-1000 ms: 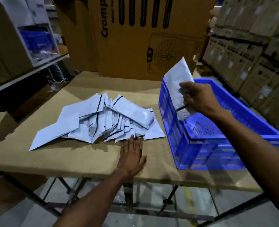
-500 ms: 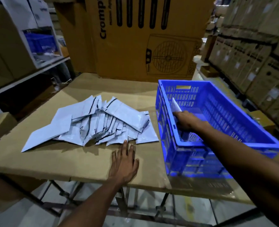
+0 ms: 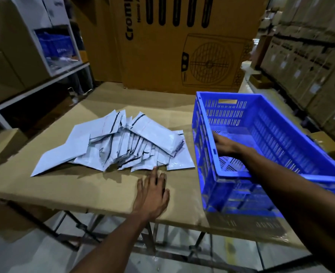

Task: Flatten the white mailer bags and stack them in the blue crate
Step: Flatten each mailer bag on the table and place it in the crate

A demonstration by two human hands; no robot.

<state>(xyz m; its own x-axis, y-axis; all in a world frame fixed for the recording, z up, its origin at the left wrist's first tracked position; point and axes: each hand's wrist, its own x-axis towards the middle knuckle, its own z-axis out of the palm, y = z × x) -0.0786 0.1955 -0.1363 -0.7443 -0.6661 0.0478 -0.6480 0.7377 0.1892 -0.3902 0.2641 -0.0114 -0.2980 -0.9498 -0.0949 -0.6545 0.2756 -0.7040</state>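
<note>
A loose heap of white mailer bags [image 3: 123, 142] lies on the cardboard-covered table [image 3: 64, 190], left of the blue crate [image 3: 300, 134]. The bags overlap at many angles, several showing a thin dark strip along one edge; no print can be read on them.

The left hand [image 3: 152, 192] lies flat on the table just in front of the heap, fingers straight and slightly spread, the fingertips [image 3: 155, 168] reaching the near edge of the closest bag. Its grip holds nothing.

The right hand [image 3: 224, 143] reaches over the crate's near rim and down inside, against the left wall. Its fingers look extended toward the crate floor, but whether they press a bag there is not clear, since the pale patch on the floor beyond the hand is too blurred to identify.

Behind the table stands a large brown carton [image 3: 182, 46] printed with the letters "Cromp", cut off by the top edge, beside a row of dark vertical slots and a line drawing of a fan grille. Smaller lettering beside the brand is unreadable. Stacked cartons [image 3: 310, 66] with small pale labels, too small to read, fill the right side.
</note>
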